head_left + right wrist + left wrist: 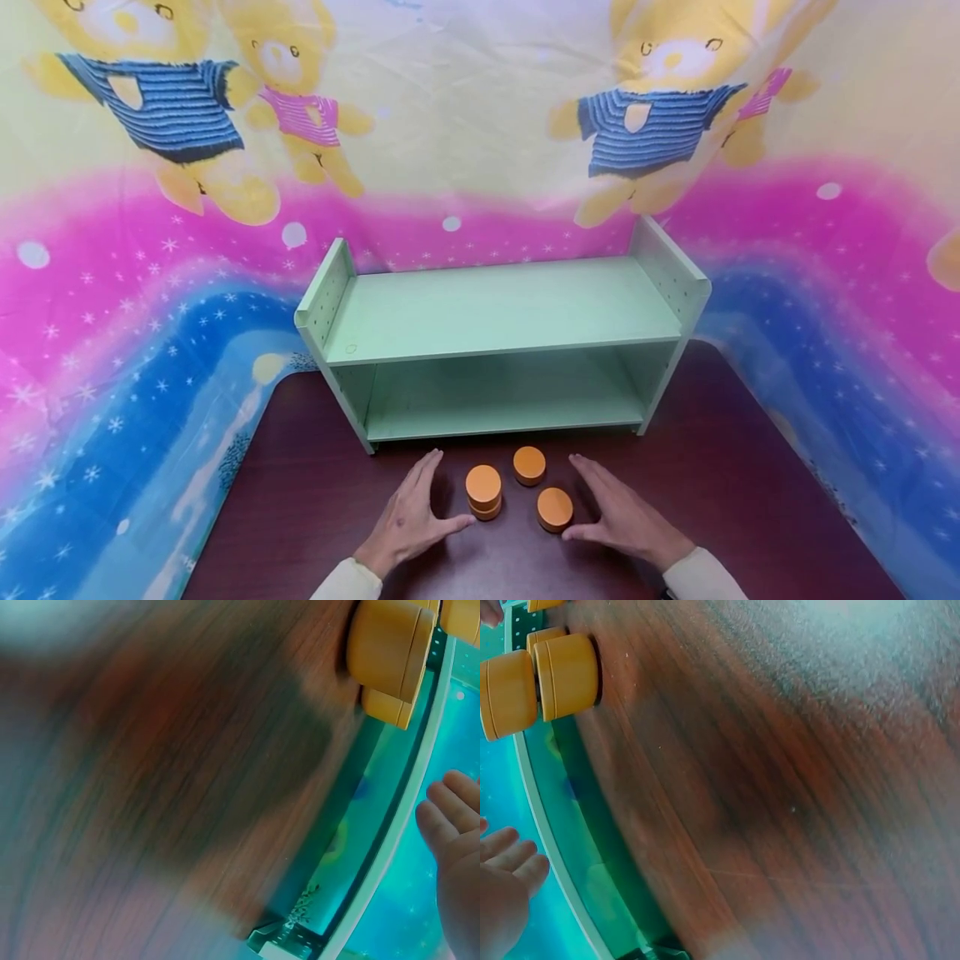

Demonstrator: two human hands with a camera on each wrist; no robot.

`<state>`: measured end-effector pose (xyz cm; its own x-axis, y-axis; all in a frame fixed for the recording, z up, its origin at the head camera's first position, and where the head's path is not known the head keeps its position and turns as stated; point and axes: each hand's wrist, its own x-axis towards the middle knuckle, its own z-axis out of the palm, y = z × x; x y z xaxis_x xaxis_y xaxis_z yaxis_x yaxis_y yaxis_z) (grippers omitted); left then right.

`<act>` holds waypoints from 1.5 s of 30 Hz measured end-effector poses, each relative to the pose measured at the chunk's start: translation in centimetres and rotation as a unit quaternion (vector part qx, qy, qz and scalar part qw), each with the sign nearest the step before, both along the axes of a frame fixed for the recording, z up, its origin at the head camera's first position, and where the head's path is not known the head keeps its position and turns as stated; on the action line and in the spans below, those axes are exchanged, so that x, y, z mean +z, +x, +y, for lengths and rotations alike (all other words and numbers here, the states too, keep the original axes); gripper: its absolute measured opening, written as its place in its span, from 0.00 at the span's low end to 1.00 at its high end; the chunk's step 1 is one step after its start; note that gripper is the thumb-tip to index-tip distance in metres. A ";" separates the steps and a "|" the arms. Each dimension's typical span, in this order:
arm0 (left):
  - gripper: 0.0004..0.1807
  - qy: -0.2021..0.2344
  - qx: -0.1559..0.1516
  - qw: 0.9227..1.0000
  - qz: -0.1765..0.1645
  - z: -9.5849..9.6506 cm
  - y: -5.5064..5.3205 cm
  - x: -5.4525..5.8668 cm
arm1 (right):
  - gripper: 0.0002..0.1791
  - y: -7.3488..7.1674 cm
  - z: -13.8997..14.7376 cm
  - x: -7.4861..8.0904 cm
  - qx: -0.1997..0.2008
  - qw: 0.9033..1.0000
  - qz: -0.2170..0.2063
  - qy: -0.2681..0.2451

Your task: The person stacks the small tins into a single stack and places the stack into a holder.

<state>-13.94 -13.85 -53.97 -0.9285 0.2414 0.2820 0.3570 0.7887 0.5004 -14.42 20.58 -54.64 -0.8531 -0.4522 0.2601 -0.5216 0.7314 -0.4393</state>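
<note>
Near 6 o'clock in the head view, find a stack of two orange cylinders (483, 486); at 2 o'clock from it, the rear cylinder (529, 464), and between 3 and 4 o'clock, the front cylinder (555, 508). Note plain orange tops and, in the wrist views, a seam line around the sides. At 8 o'clock from the stack, see the left hand (411, 518) gripping nothing, fingers extended, thumb tip just beside the stack; at 3 o'clock from the front cylinder, the right hand (624, 517), likewise spread, thumb tip right next to it. Cannot tell whether either thumb touches. Spot a faint ring-shaped mark (352, 349) at the 8 o'clock end of the upper board on a pale green two-tier shelf (502, 308). Below, see a dark red-brown tabletop (750, 467), streaked with wood grain in the wrist views. From 9 through 12 to 3 o'clock, see fabric (480, 100) printed with yellow bears in striped shirts, white snowflakes and bands of cream, pink and blue.
</note>
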 end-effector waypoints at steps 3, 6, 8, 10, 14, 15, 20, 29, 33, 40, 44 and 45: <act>0.57 0.024 0.001 1.000 -0.004 0.0 -0.1 -0.3 | 0.56 -0.1 -0.3 -0.1 -0.001 1.000 -0.003 -0.005; 0.56 0.046 -0.007 0.999 0.001 0.1 -0.1 -0.7 | 0.55 -0.1 -0.5 -0.1 -0.002 1.000 -0.015 -0.012; 0.54 0.058 -0.010 0.998 0.001 0.2 -0.1 -0.9 | 0.54 -0.1 -0.6 -0.2 -0.005 1.000 -0.025 -0.013; 0.53 0.068 -0.011 0.998 -0.003 0.4 -0.1 -1.2 | 0.53 -0.1 -0.7 -0.2 -0.008 0.999 -0.038 -0.014; 0.51 0.087 -0.015 0.996 -0.017 0.8 -0.2 -1.7 | 0.52 -0.2 -0.9 -0.5 -0.013 0.998 -0.059 -0.024; 0.51 0.093 -0.017 0.995 -0.020 0.9 -0.2 -1.8 | 0.51 -0.2 -0.9 -0.6 -0.013 0.998 -0.062 -0.028; 0.49 0.130 -0.030 0.991 -0.020 1.4 -0.6 -2.3 | 0.50 -0.2 -1.0 -1.1 -0.007 0.997 -0.061 -0.054; 0.47 0.223 -0.063 0.970 -0.077 1.9 -1.1 -3.2 | 0.48 -0.5 -1.0 -1.9 0.004 0.993 -0.080 -0.089; 0.45 0.241 -0.058 0.964 -0.094 2.3 -1.2 -3.3 | 0.47 -0.5 -1.1 -2.0 0.000 0.987 -0.115 -0.109; 0.41 0.306 -0.051 0.941 -0.134 2.7 -1.4 -3.5 | 0.44 -0.5 -1.1 -2.6 -0.012 0.980 -0.140 -0.140; 0.40 0.341 -0.051 0.926 -0.153 2.8 -1.5 -3.9 | 0.43 -0.6 -1.1 -3.0 -0.007 0.971 -0.164 -0.175; 0.40 0.350 -0.052 0.922 -0.158 2.9 -1.6 -4.0 | 0.42 -0.6 -1.2 -3.1 -0.002 0.966 -0.175 -0.190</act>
<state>-15.51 -11.00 -57.98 -0.9730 0.1960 0.1221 0.1621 0.2036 0.9655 -15.01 19.42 -57.73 -0.9206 -0.3768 0.1025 -0.2902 0.4846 -0.8252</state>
